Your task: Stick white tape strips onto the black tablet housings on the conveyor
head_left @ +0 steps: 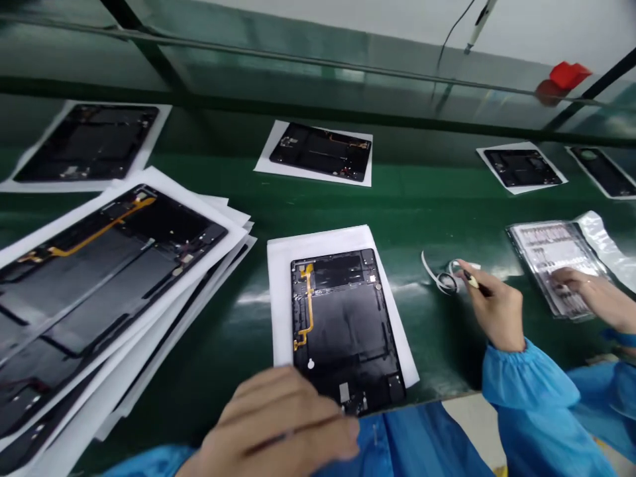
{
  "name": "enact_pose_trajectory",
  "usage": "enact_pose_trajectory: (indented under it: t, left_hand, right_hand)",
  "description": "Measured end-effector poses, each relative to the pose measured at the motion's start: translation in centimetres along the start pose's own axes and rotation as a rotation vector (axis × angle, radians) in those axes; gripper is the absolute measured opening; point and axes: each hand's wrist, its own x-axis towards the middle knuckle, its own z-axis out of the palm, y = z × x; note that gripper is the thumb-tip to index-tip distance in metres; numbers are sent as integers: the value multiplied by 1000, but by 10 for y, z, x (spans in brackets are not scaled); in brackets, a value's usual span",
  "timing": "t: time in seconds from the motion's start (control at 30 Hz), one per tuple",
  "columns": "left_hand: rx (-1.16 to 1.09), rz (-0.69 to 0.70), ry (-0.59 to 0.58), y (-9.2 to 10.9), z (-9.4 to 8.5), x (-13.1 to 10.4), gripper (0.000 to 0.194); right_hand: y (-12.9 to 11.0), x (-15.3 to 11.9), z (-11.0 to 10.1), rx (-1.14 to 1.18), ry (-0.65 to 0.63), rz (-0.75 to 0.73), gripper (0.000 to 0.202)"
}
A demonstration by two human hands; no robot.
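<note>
My left hand (278,427) is low in the middle of the view, its blue sleeve (149,464) coming in from the lower left. The fingers are closed around what looks like a thin dark tool (298,430) and rest over the near left corner of an open black tablet back (348,331). That tablet has a yellow flex cable (309,305) down its left side. It lies on a white sheet (283,298) on the green belt (437,212). My right hand is out of view.
A fanned stack of tablets on white sheets (99,278) fills the left. More single tablets lie further along the belt (320,151), (521,167). A co-worker's hands (491,305), (591,295) work at the right over a sheet of small parts (546,252) and a white strip (437,275).
</note>
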Motion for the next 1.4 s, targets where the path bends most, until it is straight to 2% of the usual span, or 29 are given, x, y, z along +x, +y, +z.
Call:
enact_pose_trajectory:
  t: [0.07, 0.13, 0.17, 0.2, 0.3, 0.33, 0.4, 0.5, 0.57, 0.63, 0.7, 0.8, 0.87, 0.9, 1.13, 1.4]
  left_hand:
    - [-32, -72, 99, -9, 0, 20, 16]
    - [-49, -140, 172, -23, 6, 34, 9]
    - [-64, -175, 186, -31, 9, 38, 6]
    - [-76, -203, 196, -39, 13, 41, 6]
    - [-66, -265, 253, -61, 23, 44, 6]
    - [-64, -286, 265, -66, 25, 45, 6]
    - [-96, -312, 271, -73, 27, 48, 6]
    - [-162, -345, 264, -73, 27, 48, 16]
    - [-123, -411, 310, -66, 29, 38, 40]
    - [18, -459, 346, -53, 36, 16, 65]
    - [212, -417, 290, -37, 48, -12, 73]
    - [431, -259, 37, -15, 68, -49, 72]
    - [478, -202, -101, -7, 77, -61, 71]
    - [480, -192, -128, -5, 79, -63, 71]
    - [437, -191, -89, -9, 77, -56, 63]
    - [443, -204, -109, -7, 83, -58, 34]
  right_hand:
    - [-2, 1, -8, -140, 51, -37, 31]
    - [-23, 4, -10, -148, 95, -56, 28]
    - [-39, 5, -9, -76, 65, -57, 25]
    - [-58, 5, -5, 46, 4, -72, 20]
    - [-113, -1, 15, 372, -482, -186, 15]
    - [-127, -4, 24, 440, -576, -176, 15]
    - [-142, -8, 39, 536, -665, -149, 13]
    - [-142, -7, 53, 634, -677, -150, 17]
    - [-136, -5, 56, 673, -682, -152, 17]
    - [-131, -3, 58, 684, -689, -147, 14]
    - [-127, -2, 62, 680, -689, -165, 11]
    - [-123, -3, 71, 692, -671, -220, 6]
    - [-121, -4, 76, 701, -648, -240, 8]
    - [-121, -4, 78, 700, -637, -242, 9]
    - [-122, -6, 84, 623, -562, -313, 15]
    - [-119, -10, 89, 557, -552, -370, 19]
